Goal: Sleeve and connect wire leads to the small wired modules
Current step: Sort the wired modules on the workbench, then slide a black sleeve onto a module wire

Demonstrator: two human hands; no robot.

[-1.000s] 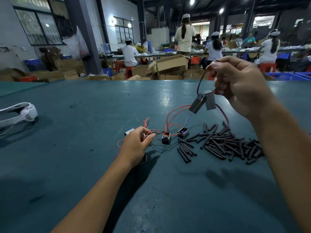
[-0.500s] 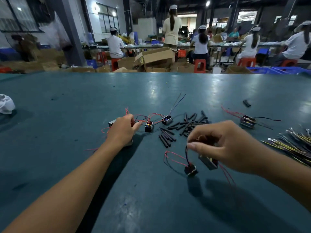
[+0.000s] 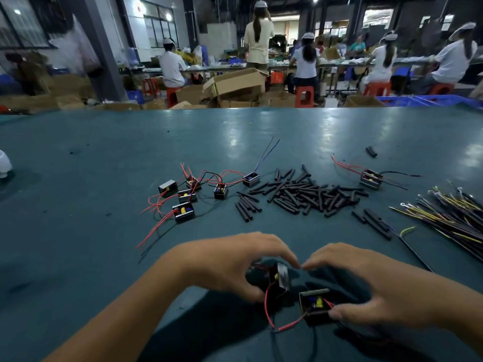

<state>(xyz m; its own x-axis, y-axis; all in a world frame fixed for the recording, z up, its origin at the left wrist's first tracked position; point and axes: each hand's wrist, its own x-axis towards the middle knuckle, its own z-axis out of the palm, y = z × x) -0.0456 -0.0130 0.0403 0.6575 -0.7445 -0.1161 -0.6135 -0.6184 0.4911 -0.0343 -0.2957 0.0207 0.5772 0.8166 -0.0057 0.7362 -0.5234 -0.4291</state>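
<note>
At lower centre of the desk, left hand grips one module, right hand pinches another, held close for joining leads.

I see both forearms bare to the frame's lower edge, no sleeves in view; the left hand and right hand wear no gloves or rings.

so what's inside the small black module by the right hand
Its open top shows a yellow part, a blue part and red wire ends. The right hand covers the small black module on its near right corner.
</note>
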